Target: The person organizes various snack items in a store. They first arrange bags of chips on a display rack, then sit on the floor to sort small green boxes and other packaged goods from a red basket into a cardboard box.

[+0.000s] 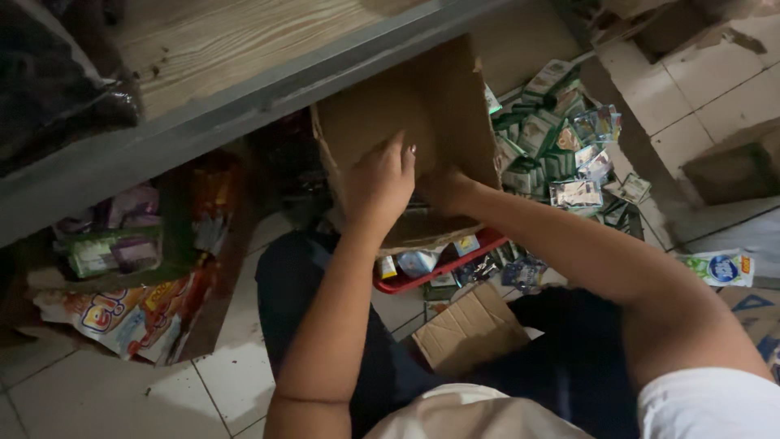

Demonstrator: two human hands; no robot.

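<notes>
A dim storeroom with a pale tiled floor [244, 382] and a wooden shelf [211, 49] overhead was seen. A brown cardboard box [406, 114], tipped on its side above a red tray [443, 272], was gripped by the left hand [382, 183] with fingers curled over its edge, while the right hand [445, 189] was pushed inside, its state not to be told. Emptying seemed unfinished; a heap of small packets [561, 138] and a flattened carton [471, 329] were crowded close around.

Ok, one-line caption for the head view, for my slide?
Both hands, left hand and right hand, reach into an open cardboard box under a wooden shelf, beside piled green sachets.
</notes>
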